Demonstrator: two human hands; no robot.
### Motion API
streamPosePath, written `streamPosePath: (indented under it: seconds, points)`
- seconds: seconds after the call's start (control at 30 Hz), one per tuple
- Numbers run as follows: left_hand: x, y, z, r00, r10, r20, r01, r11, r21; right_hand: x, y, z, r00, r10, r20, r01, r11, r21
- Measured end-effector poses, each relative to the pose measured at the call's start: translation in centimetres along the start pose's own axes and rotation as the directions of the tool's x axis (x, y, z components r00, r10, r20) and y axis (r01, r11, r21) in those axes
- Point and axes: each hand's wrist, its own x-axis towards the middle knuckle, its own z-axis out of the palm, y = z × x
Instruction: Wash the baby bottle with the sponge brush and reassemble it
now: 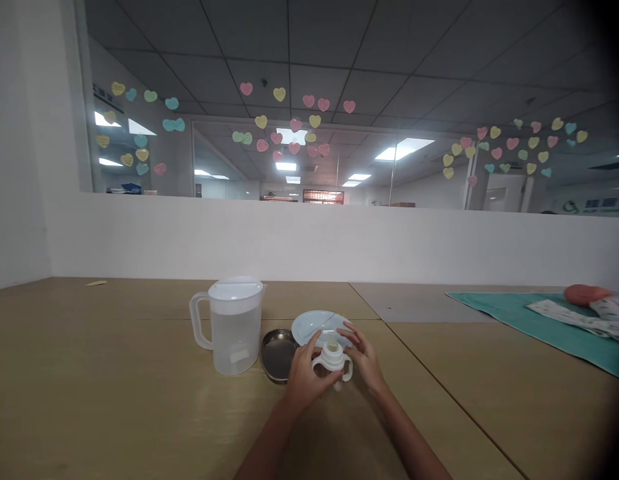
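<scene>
A small white two-handled lid or cup top [332, 357], with a pale translucent spout-like piece on it, is held over the table in front of me. My left hand [306, 373] grips its left side, thumb across the lower front and index finger raised. Close to its right handle, my right hand [365, 360] has its fingers spread and curved; whether the thumb touches the handle is hard to see. Just behind lies a pale blue plate [305, 323]. Left of my hands is a dark metal dish [278, 357], and beyond it a translucent lidded pitcher [235, 337].
A teal cloth [494, 308] covers the far right of the table, with an orange-red item [586, 294] and a patterned white cloth [564, 315] on it. A white wall [309, 243] borders the table's back, under a window with heart-shaped notes. A seam runs across the tabletop.
</scene>
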Motion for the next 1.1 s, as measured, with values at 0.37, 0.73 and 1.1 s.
streamPosePath:
  seconds: [0.37, 0.73, 1.1]
  points:
    - [-0.2, 0.5, 0.4, 0.995, 0.087, -0.044, -0.083, 0.994, 0.068, -1.5, 1.1, 0.7, 0.943, -0.302, 0.138, 0.332, 0.849, -0.41]
    - [-0.1, 0.1, 0.5, 0.982, 0.168, -0.086, -0.16, 0.983, 0.092, -1.6, -0.1, 1.1, 0.952, -0.229, 0.205, 0.296, 0.864, -0.408]
    - [-0.3, 0.2, 0.6, 0.989, 0.127, -0.082, -0.116, 0.985, 0.129, -1.4, -2.3, 2.1, 0.991, -0.069, 0.111, 0.088, 0.981, -0.175]
